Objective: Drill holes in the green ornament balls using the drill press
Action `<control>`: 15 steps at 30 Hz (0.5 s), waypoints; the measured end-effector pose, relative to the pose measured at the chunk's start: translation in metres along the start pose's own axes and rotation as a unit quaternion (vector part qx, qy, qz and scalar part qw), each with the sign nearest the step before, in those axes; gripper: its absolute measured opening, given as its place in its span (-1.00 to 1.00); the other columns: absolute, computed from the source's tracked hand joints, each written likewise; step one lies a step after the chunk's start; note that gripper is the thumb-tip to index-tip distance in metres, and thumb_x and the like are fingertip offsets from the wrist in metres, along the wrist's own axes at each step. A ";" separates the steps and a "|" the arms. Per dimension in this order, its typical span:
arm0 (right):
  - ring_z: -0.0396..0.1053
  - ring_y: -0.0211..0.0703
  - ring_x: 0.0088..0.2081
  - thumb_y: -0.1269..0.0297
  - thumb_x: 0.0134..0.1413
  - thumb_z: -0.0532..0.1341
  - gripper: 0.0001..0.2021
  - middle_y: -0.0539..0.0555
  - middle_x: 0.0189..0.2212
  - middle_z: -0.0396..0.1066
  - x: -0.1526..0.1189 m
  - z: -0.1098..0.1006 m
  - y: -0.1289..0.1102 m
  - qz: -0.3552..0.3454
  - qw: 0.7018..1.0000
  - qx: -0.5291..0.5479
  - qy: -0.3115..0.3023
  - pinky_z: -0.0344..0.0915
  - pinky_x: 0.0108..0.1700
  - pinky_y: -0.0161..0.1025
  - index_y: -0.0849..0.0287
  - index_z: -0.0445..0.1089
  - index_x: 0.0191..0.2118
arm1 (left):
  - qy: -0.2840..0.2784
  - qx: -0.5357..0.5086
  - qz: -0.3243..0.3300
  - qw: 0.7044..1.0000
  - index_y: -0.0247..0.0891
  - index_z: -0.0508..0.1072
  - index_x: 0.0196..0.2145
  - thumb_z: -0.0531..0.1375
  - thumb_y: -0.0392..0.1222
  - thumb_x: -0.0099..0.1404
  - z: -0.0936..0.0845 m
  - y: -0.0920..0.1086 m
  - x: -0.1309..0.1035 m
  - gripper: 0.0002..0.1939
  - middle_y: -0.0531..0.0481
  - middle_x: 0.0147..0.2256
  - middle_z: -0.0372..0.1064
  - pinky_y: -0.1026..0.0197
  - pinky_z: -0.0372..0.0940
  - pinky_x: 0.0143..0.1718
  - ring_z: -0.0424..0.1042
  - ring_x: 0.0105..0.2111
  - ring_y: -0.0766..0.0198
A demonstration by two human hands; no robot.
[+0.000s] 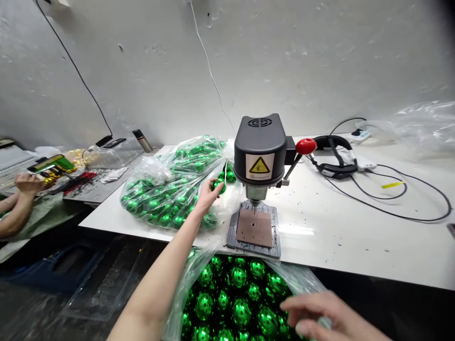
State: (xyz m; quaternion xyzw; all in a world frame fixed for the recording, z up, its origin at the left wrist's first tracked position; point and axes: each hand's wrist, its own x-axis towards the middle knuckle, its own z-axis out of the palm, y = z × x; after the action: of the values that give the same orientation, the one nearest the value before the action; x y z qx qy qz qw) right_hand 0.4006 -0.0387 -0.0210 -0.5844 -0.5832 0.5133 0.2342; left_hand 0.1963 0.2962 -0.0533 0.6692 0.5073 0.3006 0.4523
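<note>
Crinkles in clear plastic around green baubles in the upper bag (159, 163). Pinches a mirror-shiny green bauble (218, 187) beside it, between thumb and fingers of the left hand (207, 195). Bears a yellow triangular warning label (259, 166), in print too small to read, on the black drill press (260, 137). Hovers with the right hand (323, 312), fingers loosely parted, over the lower bag (302, 278).
</note>
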 end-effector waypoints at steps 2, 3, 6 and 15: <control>0.56 -0.05 -0.22 0.01 0.18 0.25 -0.74 0.07 -0.25 0.59 -0.002 -0.028 -0.018 -0.049 0.995 0.005 0.089 0.54 -0.12 -0.13 -0.09 0.58 -0.10 | -0.059 -0.284 -0.040 0.956 -0.24 0.37 0.05 0.21 0.04 0.31 -0.003 0.007 -0.026 -0.56 -0.14 -0.10 0.42 0.06 0.40 -0.11 0.47 -0.20 0.17; 0.56 -0.11 -0.29 0.08 0.18 0.27 -0.81 0.04 -0.28 0.59 -0.001 -0.042 -0.030 -0.090 0.987 0.013 0.134 0.56 -0.23 -0.20 -0.09 0.59 -0.14 | -0.091 -0.380 -0.070 0.918 -0.24 0.39 0.00 0.23 0.02 0.30 -0.004 0.011 -0.039 -0.60 -0.14 -0.10 0.43 0.07 0.41 -0.11 0.48 -0.20 0.18; 0.54 -0.15 -0.40 0.25 0.12 0.35 -0.86 0.00 -0.33 0.58 0.017 -0.078 -0.072 -0.227 0.891 0.020 0.393 0.58 -0.32 -0.18 -0.08 0.59 -0.18 | -0.140 -0.513 -0.156 0.832 -0.29 0.43 -0.12 0.25 -0.07 0.28 -0.003 0.017 -0.073 -0.71 -0.17 -0.09 0.47 0.04 0.42 -0.03 0.49 -0.11 0.13; 0.49 -0.27 -0.27 0.18 0.24 0.26 -0.72 0.15 -0.19 0.53 0.102 -0.137 -0.133 -0.334 0.762 -0.117 0.543 0.46 -0.25 -0.26 0.27 0.52 -0.08 | -0.144 -0.522 -0.216 0.813 -0.18 0.29 0.12 0.22 -0.07 0.32 0.020 0.001 -0.120 -0.55 -0.16 -0.16 0.49 0.13 0.43 -0.24 0.53 -0.24 0.15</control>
State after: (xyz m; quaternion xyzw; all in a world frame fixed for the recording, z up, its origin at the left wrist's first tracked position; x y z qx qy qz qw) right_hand 0.4404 0.1274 0.1111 -0.5563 -0.5724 -0.0728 0.5980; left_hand 0.1775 0.1760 -0.0538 0.2416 0.3347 0.3151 0.8546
